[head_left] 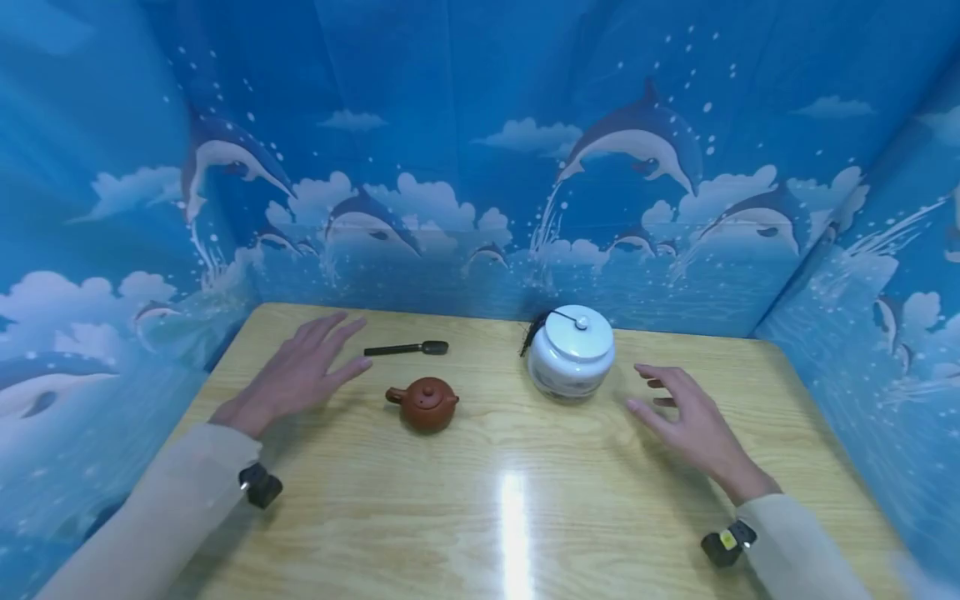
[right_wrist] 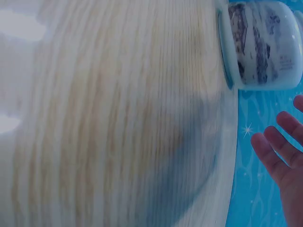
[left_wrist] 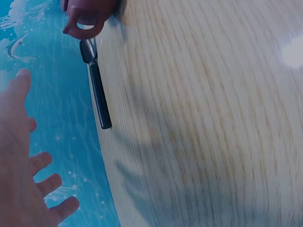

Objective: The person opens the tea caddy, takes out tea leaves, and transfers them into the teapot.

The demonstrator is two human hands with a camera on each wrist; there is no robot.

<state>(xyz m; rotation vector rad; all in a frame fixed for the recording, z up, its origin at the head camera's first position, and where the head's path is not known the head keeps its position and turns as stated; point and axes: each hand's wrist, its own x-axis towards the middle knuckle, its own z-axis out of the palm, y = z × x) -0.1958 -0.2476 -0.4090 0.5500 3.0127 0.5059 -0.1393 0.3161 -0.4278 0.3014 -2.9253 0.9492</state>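
Reddish-brown clay teapot (head_left: 427, 407), small and round with a knobbed lid, stands upright on the pale wood-grain table (head_left: 420, 525), left of centre. Loop handle faces left, spout faces right. Black slim-handled scoop (head_left: 435, 347) lies flat just behind it, handle end left, bowl end right, the two apart.

White glazed ceramic jar (head_left: 572, 358), squat, lid on, round knob on top, stands upright toward the back edge, right of centre. Black cord runs from its knob to a black tassel (head_left: 532, 335) hanging on its left side. Right wrist view shows dark painted patterning on the jar wall.

Left hand (head_left: 303, 375): raised over the left side of the table, fingers extended and released, thumb out to the side; scoop handle is nearest to it. Right hand (head_left: 690, 425): raised to the right of the jar, fingers relaxed and slightly bent, released, thumb apart; a gap separates it from the jar. Both cast shadows on the wood.

Pale sleeves (head_left: 187, 483) on both arms, small black device (head_left: 260, 486) at each wrist. Blue dolphin-print cloth (head_left: 450, 83) surrounds the table at back and sides.
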